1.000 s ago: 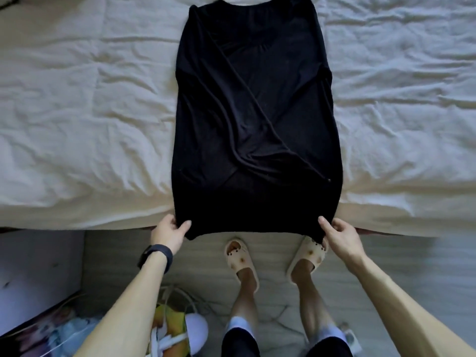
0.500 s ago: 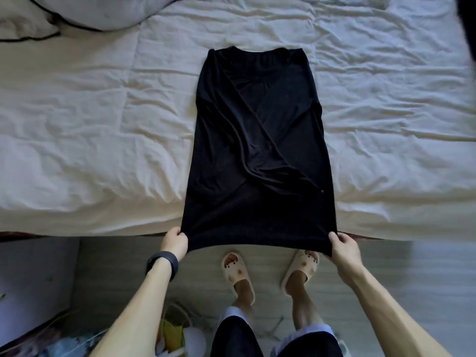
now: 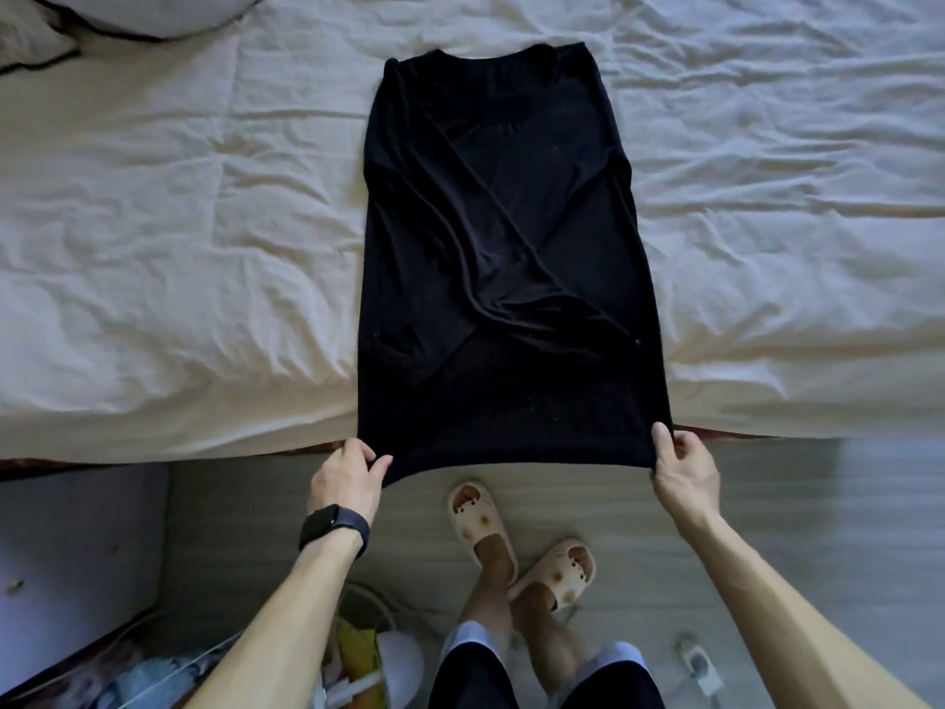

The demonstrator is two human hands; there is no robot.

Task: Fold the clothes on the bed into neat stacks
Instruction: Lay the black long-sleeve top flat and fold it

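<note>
The left hand (image 3: 347,478) pinched one hem corner of the shirt (image 3: 506,248), at the garment's 7 o'clock, its fingertips closed on the cloth. The right hand (image 3: 682,473) pinched the other hem corner at 5 o'clock, with one digit laid up along the side edge and the rest tucked under it. The hem was stretched between the two grips just off the edge of the bed (image 3: 179,248) and dipped in a shallow curve at its middle.

From there the black shirt ran lengthwise over the bed, its neck at 12 o'clock. Both sides were folded in, making one long narrow panel, and the folded layers crossed it in diagonal ridges. It lay on a creased cream sheet.

A pillow (image 3: 128,12) sat in the 11 o'clock corner of the view. A dark watch (image 3: 332,524) was on the left wrist. At 6 o'clock the person's feet stood on the floor in pale slippers (image 3: 478,519), close together. Blurred clutter lay at 7 o'clock.
</note>
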